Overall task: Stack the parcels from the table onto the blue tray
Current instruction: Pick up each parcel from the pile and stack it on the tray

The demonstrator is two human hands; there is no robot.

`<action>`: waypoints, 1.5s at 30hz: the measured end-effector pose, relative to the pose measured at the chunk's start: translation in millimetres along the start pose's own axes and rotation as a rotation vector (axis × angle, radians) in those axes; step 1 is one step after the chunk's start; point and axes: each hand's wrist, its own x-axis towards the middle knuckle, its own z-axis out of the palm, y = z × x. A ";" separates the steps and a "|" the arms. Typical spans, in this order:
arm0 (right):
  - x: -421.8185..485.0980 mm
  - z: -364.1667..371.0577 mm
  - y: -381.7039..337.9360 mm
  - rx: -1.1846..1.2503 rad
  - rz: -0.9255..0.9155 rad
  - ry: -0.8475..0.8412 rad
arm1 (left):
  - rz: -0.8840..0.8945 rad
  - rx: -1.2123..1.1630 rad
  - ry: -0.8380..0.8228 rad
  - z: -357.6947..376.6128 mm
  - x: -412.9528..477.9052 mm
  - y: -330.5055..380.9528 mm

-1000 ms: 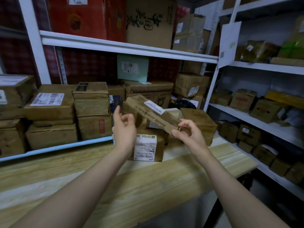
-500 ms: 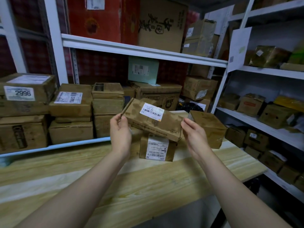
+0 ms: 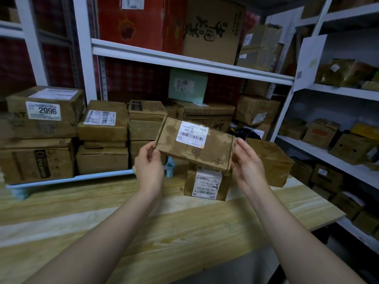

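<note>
I hold a flat brown parcel (image 3: 194,146) with a white barcode label in the air above the wooden table (image 3: 143,222). My left hand (image 3: 148,167) grips its left end and my right hand (image 3: 249,165) its right end. Under it a small parcel (image 3: 207,184) with a white label stands on the table. Another brown parcel (image 3: 270,160) lies to the right of it. The blue tray (image 3: 82,178) runs along the table's far left side, its rim showing below several stacked parcels (image 3: 102,138).
White metal shelves (image 3: 184,62) filled with cartons stand behind the table. More shelves (image 3: 338,152) with boxes line the right side. The table's right edge (image 3: 328,220) drops off to the floor.
The flat parcel has turned from tilted on edge to label-up and level between both hands. My view has shifted left, bringing more of the tray's stack into sight.
</note>
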 end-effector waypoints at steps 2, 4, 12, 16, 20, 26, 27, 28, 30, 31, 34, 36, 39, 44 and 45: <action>-1.0 3.0 -0.5 0.008 -0.003 0.001 | -0.004 0.012 0.000 -2.4 0.0 -0.4; -2.2 5.0 -1.1 0.009 0.005 0.006 | -0.006 0.013 -0.006 -4.5 -0.9 2.9; -1.6 1.9 1.0 -0.044 0.021 0.008 | 0.042 -0.072 -0.067 -2.6 -7.4 11.0; -1.9 0.7 1.3 -0.042 -0.002 -0.001 | 0.054 -0.062 -0.080 -0.1 -9.5 9.2; -0.9 -0.2 1.3 0.003 -0.021 -0.008 | 0.059 -0.045 -0.088 0.7 -9.0 7.3; 0.0 -1.7 0.9 0.120 0.023 0.013 | 0.028 -0.096 -0.100 2.1 -10.9 8.6; -0.7 -1.9 0.8 0.147 0.021 0.011 | 0.028 -0.098 -0.099 2.5 -12.2 8.5; -1.7 -1.9 0.5 0.168 0.021 0.009 | 0.030 -0.099 -0.100 2.4 -13.4 8.7; -2.4 -2.6 1.1 0.176 0.026 0.010 | 0.030 -0.098 -0.106 2.3 -14.0 7.0; -2.3 -3.1 1.7 0.169 0.031 0.014 | 0.029 -0.092 -0.107 2.3 -13.6 5.5; 0.0 -6.1 4.8 0.149 0.047 0.011 | 0.029 -0.070 -0.102 2.1 -11.0 1.3; 0.7 -8.3 6.8 0.138 0.053 -0.002 | 0.022 -0.074 -0.098 1.9 -10.4 0.6; -0.7 -9.4 8.0 0.056 0.050 -0.003 | 0.021 -0.100 -0.095 2.0 -11.7 3.3; -1.4 -8.0 9.4 -0.018 0.044 0.051 | 0.005 -0.134 -0.120 2.0 -14.7 5.9; -1.6 -7.6 9.2 -0.019 0.043 0.053 | 0.005 -0.135 -0.126 1.7 -14.5 5.7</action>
